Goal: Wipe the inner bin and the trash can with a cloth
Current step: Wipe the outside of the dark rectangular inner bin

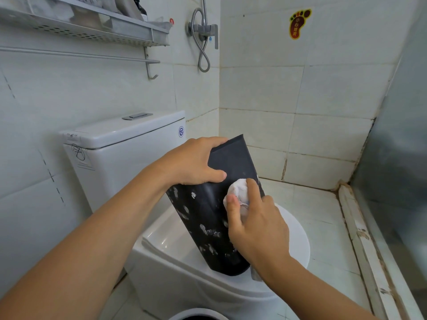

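A black inner bin (208,218) is held tilted above the toilet, its outer wall flecked with white residue. My left hand (194,165) grips the bin near its upper end, thumb across the front and fingers over the far edge. My right hand (251,225) holds a wadded white cloth (238,189) and presses it against the bin's side, just right of the left thumb. The white trash can (198,315) shows only as a rounded rim with a dark opening at the bottom edge.
The white toilet (175,257) sits below the bin, its cistern (120,144) behind it on the left. A metal shelf with towel rail (97,31) hangs on the left wall, a shower valve and hose (203,33) in the corner. A glass partition (397,146) closes the right.
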Demonstrator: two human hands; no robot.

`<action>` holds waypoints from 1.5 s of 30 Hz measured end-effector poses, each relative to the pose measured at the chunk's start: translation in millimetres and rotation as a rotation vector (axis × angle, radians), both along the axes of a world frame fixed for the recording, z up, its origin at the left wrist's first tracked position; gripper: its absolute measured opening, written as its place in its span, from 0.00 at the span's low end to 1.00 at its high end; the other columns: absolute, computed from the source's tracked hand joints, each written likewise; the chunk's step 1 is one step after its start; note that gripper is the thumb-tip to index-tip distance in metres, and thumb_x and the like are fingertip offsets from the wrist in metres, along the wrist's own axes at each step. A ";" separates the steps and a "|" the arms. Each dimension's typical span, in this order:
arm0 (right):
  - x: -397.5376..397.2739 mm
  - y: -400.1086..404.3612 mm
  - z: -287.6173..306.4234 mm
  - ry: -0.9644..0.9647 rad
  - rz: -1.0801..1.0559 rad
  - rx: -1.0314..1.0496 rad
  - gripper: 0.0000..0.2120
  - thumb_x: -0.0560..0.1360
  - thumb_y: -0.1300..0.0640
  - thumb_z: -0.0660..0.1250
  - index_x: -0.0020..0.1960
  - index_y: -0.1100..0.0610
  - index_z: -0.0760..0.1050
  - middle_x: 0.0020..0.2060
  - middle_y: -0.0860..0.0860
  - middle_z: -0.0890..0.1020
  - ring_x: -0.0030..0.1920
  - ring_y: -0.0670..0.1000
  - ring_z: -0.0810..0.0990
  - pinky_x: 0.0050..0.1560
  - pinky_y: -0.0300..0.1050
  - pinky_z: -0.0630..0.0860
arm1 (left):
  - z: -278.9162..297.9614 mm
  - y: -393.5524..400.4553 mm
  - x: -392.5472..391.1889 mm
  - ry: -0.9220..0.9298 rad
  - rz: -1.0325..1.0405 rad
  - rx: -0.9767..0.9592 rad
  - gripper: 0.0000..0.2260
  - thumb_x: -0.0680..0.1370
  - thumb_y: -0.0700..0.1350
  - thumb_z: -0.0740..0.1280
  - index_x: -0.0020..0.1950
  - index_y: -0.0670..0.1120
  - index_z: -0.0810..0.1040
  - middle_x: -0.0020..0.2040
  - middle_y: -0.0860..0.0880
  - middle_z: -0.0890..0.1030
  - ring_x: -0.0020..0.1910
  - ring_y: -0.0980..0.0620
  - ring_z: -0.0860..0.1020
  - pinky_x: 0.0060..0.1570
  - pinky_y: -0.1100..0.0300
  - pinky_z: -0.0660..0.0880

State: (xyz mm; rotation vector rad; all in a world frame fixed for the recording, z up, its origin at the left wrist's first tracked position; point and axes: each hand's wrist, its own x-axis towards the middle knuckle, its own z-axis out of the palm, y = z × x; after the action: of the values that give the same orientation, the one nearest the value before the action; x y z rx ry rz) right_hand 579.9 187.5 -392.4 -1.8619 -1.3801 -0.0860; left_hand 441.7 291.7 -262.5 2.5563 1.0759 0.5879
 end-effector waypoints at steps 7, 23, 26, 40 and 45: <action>4.6 1.8 -0.9 -0.151 0.070 0.129 0.17 0.80 0.35 0.56 0.63 0.44 0.67 0.40 0.46 0.77 0.36 0.51 0.76 0.32 0.52 0.79 | -2.1 6.4 -3.8 0.021 0.014 0.021 0.35 0.75 0.52 0.75 0.80 0.60 0.64 0.70 0.64 0.75 0.55 0.63 0.74 0.55 0.66 0.72; 7.5 -5.1 20.6 -0.126 0.157 -0.041 0.34 0.75 0.26 0.41 0.64 0.49 0.66 0.44 0.46 0.81 0.43 0.50 0.80 0.45 0.49 0.77 | -4.2 9.0 -11.4 -0.028 0.032 0.000 0.28 0.75 0.50 0.75 0.74 0.63 0.71 0.53 0.65 0.82 0.46 0.67 0.79 0.47 0.61 0.75; 0.9 -2.6 20.5 -0.170 0.083 -0.031 0.27 0.76 0.26 0.47 0.55 0.47 0.65 0.40 0.45 0.79 0.39 0.51 0.78 0.40 0.50 0.78 | -3.3 7.7 -8.8 -0.001 0.037 0.008 0.28 0.76 0.49 0.75 0.74 0.61 0.71 0.41 0.70 0.80 0.38 0.69 0.77 0.39 0.63 0.72; 17.5 -8.5 36.9 -0.223 0.210 -0.023 0.20 0.79 0.35 0.62 0.66 0.43 0.67 0.51 0.44 0.82 0.47 0.53 0.82 0.42 0.48 0.73 | -6.0 9.0 -12.2 -0.022 -0.023 -0.028 0.34 0.74 0.51 0.76 0.78 0.62 0.67 0.70 0.63 0.77 0.64 0.60 0.77 0.66 0.61 0.73; 16.4 -17.5 35.8 -0.376 0.348 -0.059 0.16 0.78 0.35 0.62 0.61 0.41 0.72 0.47 0.44 0.81 0.44 0.53 0.81 0.42 0.51 0.79 | -4.7 5.9 -8.0 -0.026 -0.016 -0.027 0.33 0.74 0.50 0.76 0.76 0.65 0.69 0.63 0.62 0.82 0.59 0.58 0.81 0.63 0.51 0.77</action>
State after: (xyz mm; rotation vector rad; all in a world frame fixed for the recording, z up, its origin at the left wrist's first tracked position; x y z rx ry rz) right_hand 596.3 170.1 -356.7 -1.6799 -1.9661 -0.2284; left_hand 433.7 297.6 -267.2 2.5241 1.0471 0.5972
